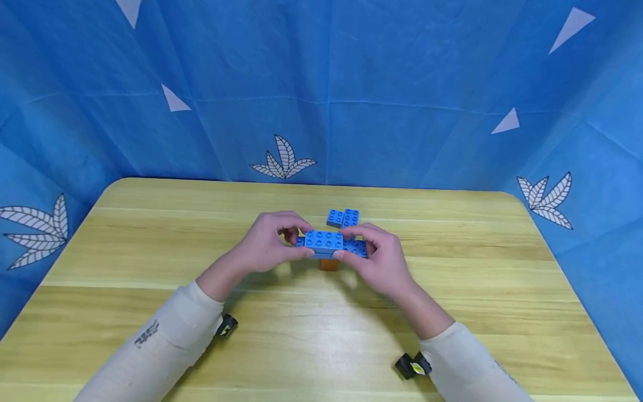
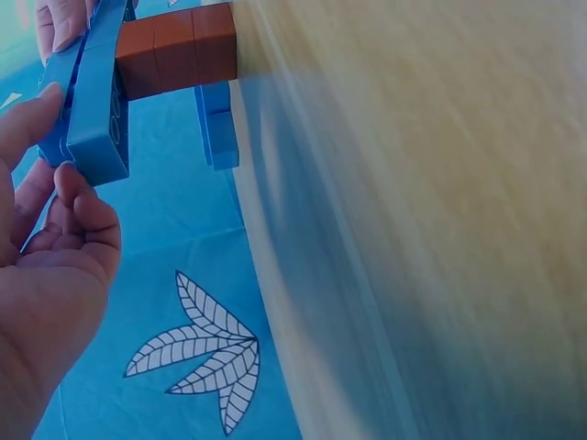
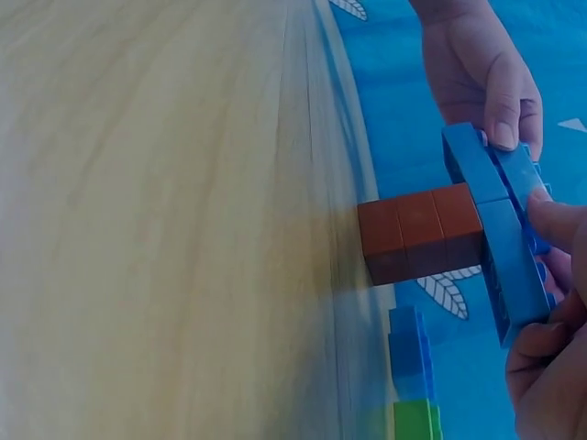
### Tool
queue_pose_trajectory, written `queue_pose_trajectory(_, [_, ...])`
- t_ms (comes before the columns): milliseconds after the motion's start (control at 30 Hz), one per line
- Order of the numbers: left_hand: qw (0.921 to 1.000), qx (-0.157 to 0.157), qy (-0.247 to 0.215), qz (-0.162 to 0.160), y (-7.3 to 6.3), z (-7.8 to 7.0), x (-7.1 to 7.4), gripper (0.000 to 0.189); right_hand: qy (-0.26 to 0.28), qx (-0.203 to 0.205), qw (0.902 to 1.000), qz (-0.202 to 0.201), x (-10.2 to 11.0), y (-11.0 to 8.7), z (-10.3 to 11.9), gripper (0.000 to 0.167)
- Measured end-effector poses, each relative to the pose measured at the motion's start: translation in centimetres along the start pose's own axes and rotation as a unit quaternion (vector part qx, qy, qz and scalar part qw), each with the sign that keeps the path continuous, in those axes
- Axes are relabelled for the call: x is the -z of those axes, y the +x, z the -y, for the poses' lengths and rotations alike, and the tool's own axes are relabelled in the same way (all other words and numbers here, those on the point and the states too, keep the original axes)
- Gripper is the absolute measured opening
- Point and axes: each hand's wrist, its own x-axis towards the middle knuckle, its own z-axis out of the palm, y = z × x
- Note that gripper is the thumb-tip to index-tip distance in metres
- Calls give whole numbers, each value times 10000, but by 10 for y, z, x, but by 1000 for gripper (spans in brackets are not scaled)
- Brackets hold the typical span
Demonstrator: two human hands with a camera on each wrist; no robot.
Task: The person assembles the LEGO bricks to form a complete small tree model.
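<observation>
A blue studded brick (image 1: pixel 324 239) lies across a row of two blue bricks (image 3: pixel 511 266), bridging the seam between them. A thin dark line shows between the two layers in the left wrist view. Beneath stands a column of three orange-brown bricks (image 3: pixel 417 234), upright on the table. My left hand (image 1: pixel 266 243) pinches the top brick's left end between thumb and fingers, some fingertips close under the lower row. At its right end my right hand (image 1: pixel 379 257) pinches the same brick, thumb in front and index finger behind; its other fingers curl near the lower row.
Behind the structure, a small blue brick (image 1: pixel 335 217) and a longer blue brick (image 1: pixel 351 216) sit on the wooden table (image 1: pixel 150 245). A green brick (image 3: pixel 415 420) shows in the right wrist view. A blue patterned cloth (image 1: pixel 326 67) hangs past the far edge.
</observation>
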Motion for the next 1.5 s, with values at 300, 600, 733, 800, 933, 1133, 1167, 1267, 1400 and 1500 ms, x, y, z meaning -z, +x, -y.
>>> queue_pose_trajectory(300, [9998,174,-125,-49,-1,2,0,30,69,54,9999,-88,-3,-1,-1,32])
queue_pose_trajectory(600, [9989,253,-369,-138,-2,4,-2,29,-247,332,9989,-218,-5,-3,-5,35])
queue_pose_trajectory(733, [9983,286,-461,-197,-3,5,-3,29,-219,491,9982,-269,-6,-3,-8,35])
queue_pose_trajectory(800, [9985,297,-400,-233,-4,6,-3,30,-162,570,9978,-282,-8,-3,-9,36])
queue_pose_trajectory(933, [9995,209,-52,-240,-6,5,-3,31,-52,752,9966,-342,-10,-3,-8,36])
queue_pose_trajectory(1133, [9980,-10,571,-263,-8,3,-2,32,189,796,9959,-374,-8,-3,17,34])
queue_pose_trajectory(1167, [9978,-13,602,-260,-8,3,-3,31,234,785,9960,-368,-7,-3,20,33])
queue_pose_trajectory(1267, [9984,20,508,-255,-8,2,-3,30,261,705,9965,-361,-7,-2,15,34])
queue_pose_trajectory(1400, [9993,167,150,-285,-7,2,-5,28,274,706,9965,-343,-9,-2,-1,36])
queue_pose_trajectory(1500, [9990,296,-98,-315,-7,2,-6,27,291,712,9965,-319,-9,-2,-9,37])
